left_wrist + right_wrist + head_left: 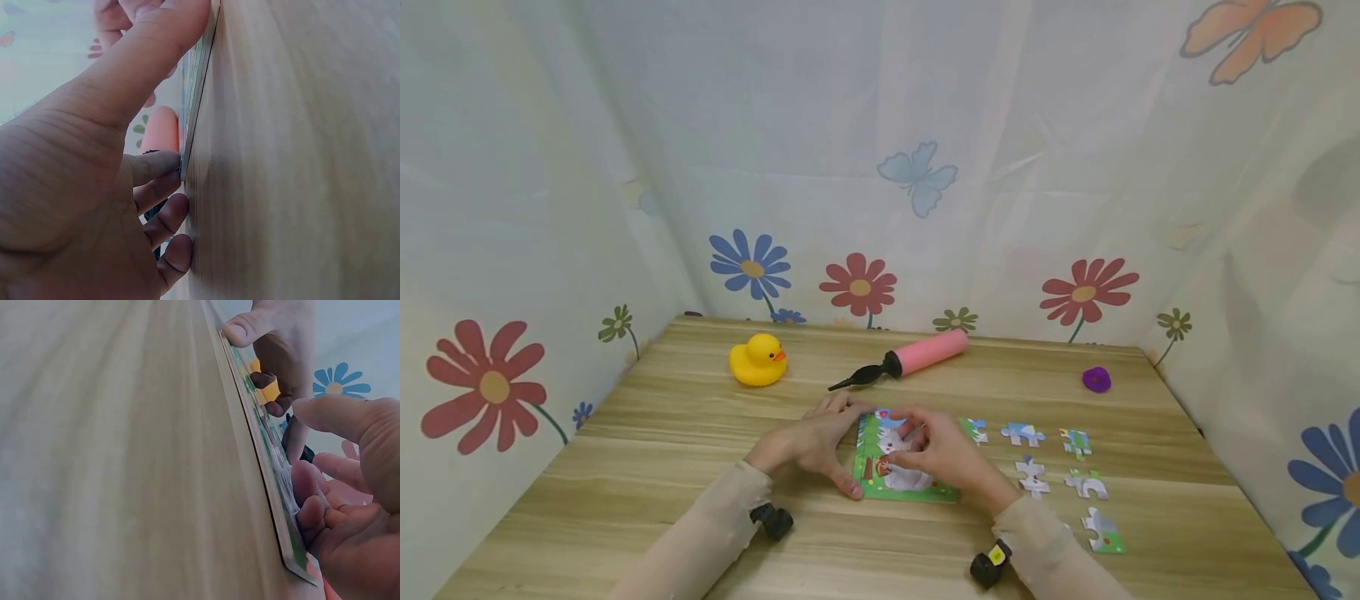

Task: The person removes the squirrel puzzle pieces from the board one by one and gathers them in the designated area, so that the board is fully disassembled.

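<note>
The puzzle board (904, 467) lies flat on the wooden counter (647, 467), just in front of the person at the middle of the near half. The left hand (816, 442) steadies it from the 9 o'clock side: the thumb presses against the board's near left corner while the other fingers (164, 164) rest along its left edge, only lightly bent, gripping nothing. The right hand (943, 454) sits on top of the board's right half, its fingers (312, 487) curled down onto the picture surface near the upper middle; whether they pinch a piece there I cannot tell.

At 3 o'clock from the board, loose puzzle pieces (1033, 477) lie scattered on the counter in rough rows, apart from one another, one just beside the board's upper right corner. At 12 o'clock, well beyond the board, a pink hand pump (917, 357) with a black nozzle lies on its side. A yellow rubber duck (757, 360) sits at about 10 o'clock, and a small purple object (1097, 380) rests at 2 o'clock near the far right. A flower-printed curtain (880, 183) surrounds the counter.
</note>
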Action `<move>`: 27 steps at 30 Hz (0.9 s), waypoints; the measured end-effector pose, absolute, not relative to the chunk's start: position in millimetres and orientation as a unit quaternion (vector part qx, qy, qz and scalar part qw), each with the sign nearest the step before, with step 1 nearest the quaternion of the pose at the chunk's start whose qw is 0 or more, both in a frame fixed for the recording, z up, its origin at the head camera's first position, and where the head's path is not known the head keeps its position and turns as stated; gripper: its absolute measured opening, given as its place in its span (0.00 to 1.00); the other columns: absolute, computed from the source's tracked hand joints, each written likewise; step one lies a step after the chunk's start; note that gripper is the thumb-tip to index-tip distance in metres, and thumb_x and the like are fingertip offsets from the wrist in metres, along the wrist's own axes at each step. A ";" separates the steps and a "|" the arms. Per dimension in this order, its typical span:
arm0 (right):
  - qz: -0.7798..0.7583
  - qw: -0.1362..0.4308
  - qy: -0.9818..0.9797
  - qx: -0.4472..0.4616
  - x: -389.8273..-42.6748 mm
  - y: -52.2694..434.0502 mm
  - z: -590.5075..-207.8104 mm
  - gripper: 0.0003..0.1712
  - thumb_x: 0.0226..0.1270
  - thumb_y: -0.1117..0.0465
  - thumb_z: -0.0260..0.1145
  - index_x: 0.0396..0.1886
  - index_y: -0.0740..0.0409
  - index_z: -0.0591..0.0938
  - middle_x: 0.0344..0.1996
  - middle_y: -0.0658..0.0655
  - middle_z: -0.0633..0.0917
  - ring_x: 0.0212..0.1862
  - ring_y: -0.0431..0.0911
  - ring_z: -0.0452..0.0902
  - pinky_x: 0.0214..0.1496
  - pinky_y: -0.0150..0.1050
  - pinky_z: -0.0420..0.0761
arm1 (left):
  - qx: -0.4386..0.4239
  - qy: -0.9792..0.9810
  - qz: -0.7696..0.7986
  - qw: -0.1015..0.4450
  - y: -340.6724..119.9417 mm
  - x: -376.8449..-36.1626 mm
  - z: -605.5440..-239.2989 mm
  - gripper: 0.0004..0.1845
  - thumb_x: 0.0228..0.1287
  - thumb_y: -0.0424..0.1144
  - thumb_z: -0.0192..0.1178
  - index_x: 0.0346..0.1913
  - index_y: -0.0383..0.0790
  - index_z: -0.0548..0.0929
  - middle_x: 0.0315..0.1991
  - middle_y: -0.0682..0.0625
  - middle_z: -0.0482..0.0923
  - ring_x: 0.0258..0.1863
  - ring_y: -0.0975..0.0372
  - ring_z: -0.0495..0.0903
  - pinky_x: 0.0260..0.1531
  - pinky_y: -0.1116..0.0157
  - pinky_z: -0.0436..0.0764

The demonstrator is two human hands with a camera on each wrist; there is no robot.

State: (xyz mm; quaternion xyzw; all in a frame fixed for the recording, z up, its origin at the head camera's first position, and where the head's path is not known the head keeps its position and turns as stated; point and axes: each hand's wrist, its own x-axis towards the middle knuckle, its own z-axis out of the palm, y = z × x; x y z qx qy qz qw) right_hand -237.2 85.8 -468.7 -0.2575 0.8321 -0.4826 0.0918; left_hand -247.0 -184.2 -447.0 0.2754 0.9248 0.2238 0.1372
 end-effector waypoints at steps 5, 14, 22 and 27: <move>-0.441 0.093 0.855 -0.256 -236.0 83.8 -469.9 0.38 0.66 0.54 0.87 0.72 0.60 0.84 0.51 0.55 0.86 0.36 0.42 0.77 0.33 0.32 0.76 | 0.281 0.922 0.229 0.136 -184.6 -246.8 -445.7 0.69 0.44 0.62 0.92 0.88 0.50 0.63 0.79 0.47 0.61 0.79 0.46 0.60 0.80 0.39 0.67; -0.394 0.070 0.880 -0.255 -236.3 80.1 -471.7 0.35 0.63 0.51 0.88 0.67 0.58 0.88 0.49 0.51 0.85 0.37 0.41 0.76 0.38 0.34 0.78 | 0.279 0.921 0.232 0.140 -184.7 -248.2 -445.2 0.69 0.44 0.63 0.91 0.88 0.48 0.63 0.79 0.46 0.61 0.79 0.46 0.60 0.80 0.38 0.67; -0.364 0.056 0.895 -0.252 -231.0 77.5 -472.8 0.32 0.63 0.49 0.88 0.64 0.52 0.89 0.47 0.50 0.81 0.38 0.42 0.74 0.39 0.36 0.77 | 0.284 0.921 0.228 0.140 -184.3 -247.9 -445.7 0.70 0.44 0.62 0.91 0.88 0.49 0.63 0.80 0.46 0.60 0.80 0.45 0.59 0.80 0.38 0.66; -0.358 0.058 0.898 -0.250 -228.3 76.3 -471.6 0.30 0.64 0.48 0.88 0.61 0.50 0.89 0.46 0.50 0.80 0.39 0.43 0.74 0.40 0.37 0.77 | 0.277 0.923 0.225 0.144 -184.7 -247.5 -446.7 0.70 0.45 0.63 0.91 0.88 0.50 0.62 0.82 0.46 0.58 0.82 0.44 0.57 0.81 0.36 0.64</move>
